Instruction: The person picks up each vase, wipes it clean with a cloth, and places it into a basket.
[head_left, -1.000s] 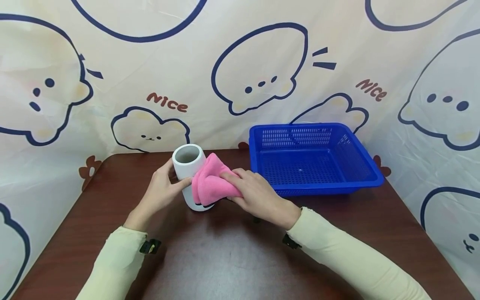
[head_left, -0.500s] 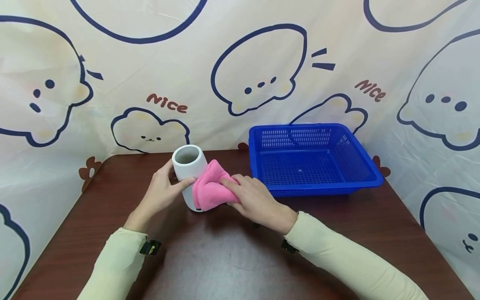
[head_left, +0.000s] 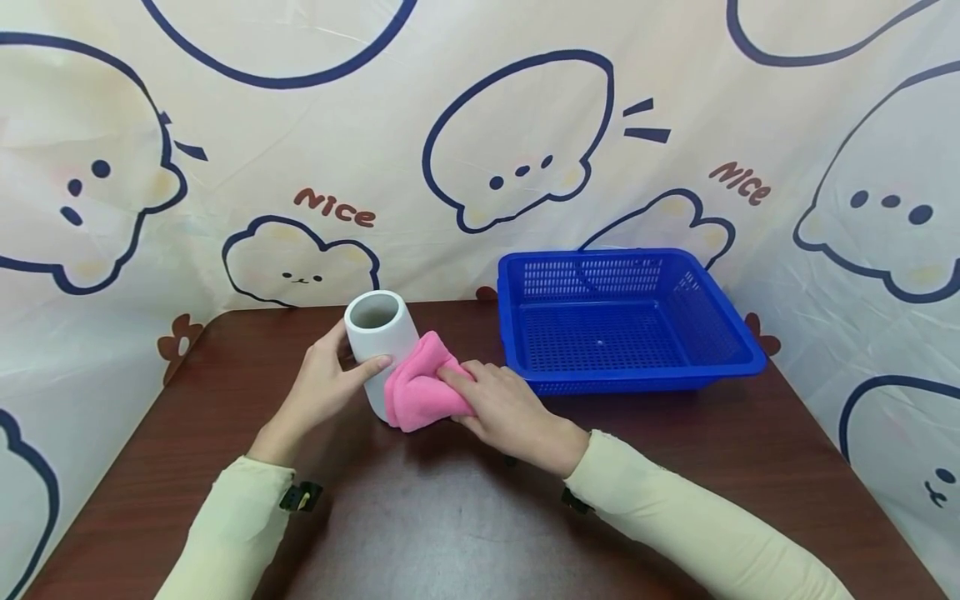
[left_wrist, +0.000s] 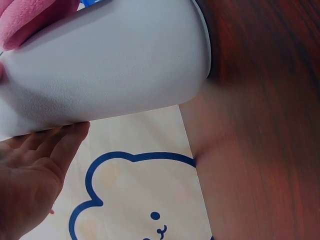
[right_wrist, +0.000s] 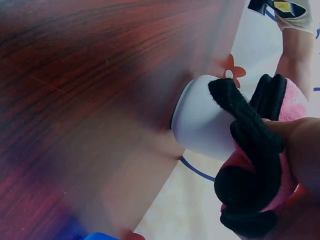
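A white vase (head_left: 384, 340) with a round open mouth stands on the dark wooden table, left of the middle. My left hand (head_left: 321, 385) grips it from the left, thumb across the front; in the left wrist view the fingers (left_wrist: 55, 150) lie along its side. A folded pink cloth (head_left: 423, 392) is pinched in my right hand (head_left: 510, 412) and touches the vase's right side. In the right wrist view the cloth's black edging (right_wrist: 255, 155) shows, with the vase (right_wrist: 202, 122) behind it. The cloth hides part of the vase's lower right side.
A blue plastic basket (head_left: 637, 371) with a mesh floor stands at the back right, just beyond the right hand. The brown table (head_left: 465, 517) stretches in front of the hands. A printed white curtain (head_left: 525, 125) closes off the back and sides.
My right hand has slid the pink cloth down along the vase's right side, toward its base. The left hand and the vase stay where they were.
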